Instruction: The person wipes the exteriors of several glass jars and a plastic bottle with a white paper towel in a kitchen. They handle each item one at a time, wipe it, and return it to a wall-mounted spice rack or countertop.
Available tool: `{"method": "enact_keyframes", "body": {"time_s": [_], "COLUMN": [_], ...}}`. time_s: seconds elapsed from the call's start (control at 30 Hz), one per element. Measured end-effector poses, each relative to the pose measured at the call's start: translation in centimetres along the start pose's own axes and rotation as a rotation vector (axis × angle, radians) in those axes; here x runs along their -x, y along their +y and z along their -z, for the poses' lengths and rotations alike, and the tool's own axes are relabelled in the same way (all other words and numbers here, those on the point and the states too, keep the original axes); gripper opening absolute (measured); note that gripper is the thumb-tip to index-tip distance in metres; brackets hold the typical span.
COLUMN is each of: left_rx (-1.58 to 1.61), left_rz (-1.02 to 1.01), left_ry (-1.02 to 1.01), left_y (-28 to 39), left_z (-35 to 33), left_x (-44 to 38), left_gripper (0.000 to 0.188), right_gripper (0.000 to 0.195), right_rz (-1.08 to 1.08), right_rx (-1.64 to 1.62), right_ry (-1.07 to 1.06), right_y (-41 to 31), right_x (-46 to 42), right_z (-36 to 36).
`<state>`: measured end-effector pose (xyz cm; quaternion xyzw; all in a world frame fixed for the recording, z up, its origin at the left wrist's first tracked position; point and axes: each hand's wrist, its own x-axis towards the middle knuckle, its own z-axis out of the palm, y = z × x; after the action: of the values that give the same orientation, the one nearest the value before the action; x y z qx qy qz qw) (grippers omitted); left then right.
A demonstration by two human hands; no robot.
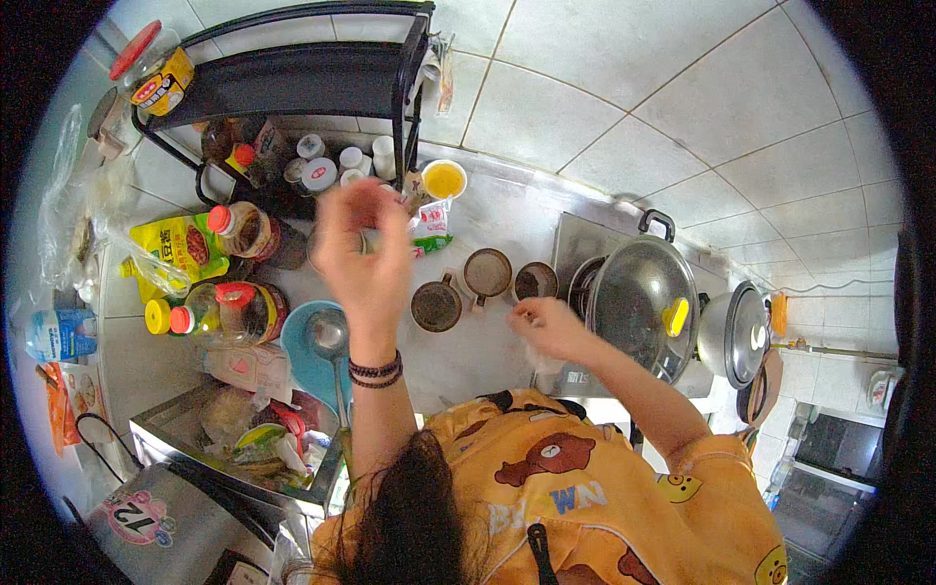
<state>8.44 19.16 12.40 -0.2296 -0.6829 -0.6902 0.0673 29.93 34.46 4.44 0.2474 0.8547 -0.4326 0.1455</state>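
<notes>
My left hand [365, 252], blurred and with its fingers curled, is raised near the white-lidded jars [319, 174]; whether it holds anything cannot be told. To the right, my right hand [550, 327] has bent fingers close together just below a dark round cup [536, 282]; its grip is unclear. Between the hands are two more brown cups with handles, one at left [436, 306] and one higher up [487, 272]. A white and green packet [433, 225] lies beyond them, near a white bowl of yellow contents [444, 180].
A lidded wok [643, 307] and a lidded pot [733, 335] stand at right. Left are sauce bottles [234, 313], a blue basin [296, 344] with a metal ladle [329, 335], and a metal-edged bin of scraps [241, 439]. A black rack [292, 80] rises behind.
</notes>
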Motion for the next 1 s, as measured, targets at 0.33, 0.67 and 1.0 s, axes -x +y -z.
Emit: {"method": "enact_keyframes", "body": {"time_s": [0.33, 0.67, 1.0], "left_rx": [-0.649, -0.966, -0.948], "left_rz": [-0.008, 0.372, 0.456], "left_ry": [-0.814, -0.670, -0.798], "left_y": [-10.5, -9.7, -9.3], "left_z": [-0.7, 1.5, 7.0], "left_x": [10.4, 13.1, 16.1], "left_gripper": [0.044, 0.030, 0.027], "right_gripper": [0.054, 0.048, 0.039], "right_rz": [-0.535, -0.538, -0.522], "right_rx": [-0.964, -1.165, -1.225], "right_ry": [-0.020, -0.063, -0.082], "right_y": [1.0, 3.3, 3.7], "right_x": [-2.2, -4.9, -6.0], "right_z": [-8.1, -9.9, -10.2]}}
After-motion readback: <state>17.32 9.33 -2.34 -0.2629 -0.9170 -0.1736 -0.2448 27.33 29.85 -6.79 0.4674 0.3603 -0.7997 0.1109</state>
